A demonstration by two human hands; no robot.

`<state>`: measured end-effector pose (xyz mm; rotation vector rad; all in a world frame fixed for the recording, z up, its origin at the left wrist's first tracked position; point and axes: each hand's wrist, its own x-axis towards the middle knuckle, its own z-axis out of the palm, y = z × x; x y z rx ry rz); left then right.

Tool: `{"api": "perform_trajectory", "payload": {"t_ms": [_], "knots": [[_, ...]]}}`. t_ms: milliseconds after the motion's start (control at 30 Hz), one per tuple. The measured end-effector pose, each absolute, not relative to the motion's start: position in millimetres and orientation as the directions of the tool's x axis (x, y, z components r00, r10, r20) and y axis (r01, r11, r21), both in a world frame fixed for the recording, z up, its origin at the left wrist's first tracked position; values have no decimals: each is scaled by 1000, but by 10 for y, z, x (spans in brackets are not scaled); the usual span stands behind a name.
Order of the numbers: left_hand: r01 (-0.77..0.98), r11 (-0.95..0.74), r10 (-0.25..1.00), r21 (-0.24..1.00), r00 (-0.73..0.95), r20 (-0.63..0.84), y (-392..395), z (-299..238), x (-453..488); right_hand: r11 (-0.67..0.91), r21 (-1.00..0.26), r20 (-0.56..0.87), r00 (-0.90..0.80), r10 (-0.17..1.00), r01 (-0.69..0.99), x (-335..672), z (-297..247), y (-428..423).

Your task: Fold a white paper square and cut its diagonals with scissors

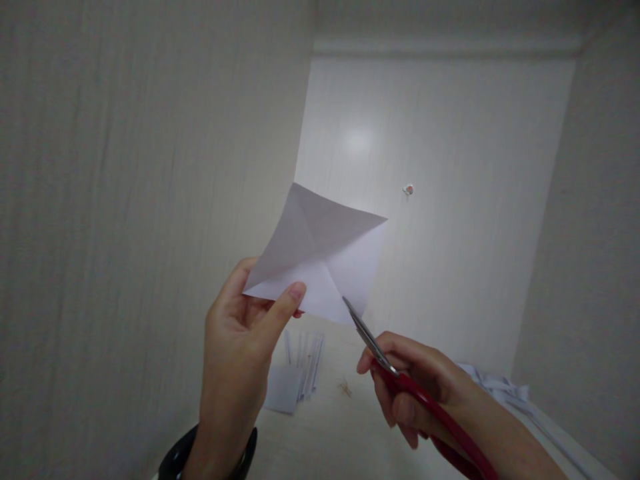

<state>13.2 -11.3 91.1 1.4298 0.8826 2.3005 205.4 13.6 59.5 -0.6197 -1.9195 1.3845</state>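
Note:
My left hand (240,340) pinches the lower left corner of a white square sheet of paper (320,257) with crossed fold creases, holding it up in front of me. My right hand (415,390) grips a pair of red-handled scissors (400,380). The steel blades point up and left, and their tips touch the paper's lower edge. A dark band sits on my left wrist.
Below the hands, several thin white paper strips (303,363) and a small white paper piece lie on a pale surface (330,413). More white paper scraps (500,387) lie at the right. Pale walls close in on the left, back and right.

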Motion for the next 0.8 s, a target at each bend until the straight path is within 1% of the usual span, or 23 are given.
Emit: {"api": "perform_trajectory", "payload": {"t_ms": [200,367,500,633,800], "knots": [[61,-752,571,657,-438,694,-116,900,145,352,-932,328,-608,723,-85,2032,542,66],[21,-741,597,671,-435,674,-142,920,153,376,-922,353,-607,712,-95,2017,557,76],[-107,-705,675,701,-404,617,-215,959,191,371,-926,327,-654,682,-75,2003,631,69],[-241,-636,759,733,-368,538,-277,994,244,376,-922,342,-647,682,-91,1978,674,26],[-380,-599,798,704,-346,493,-280,1002,288,361,-928,338,-625,704,-95,1952,647,19]]}}
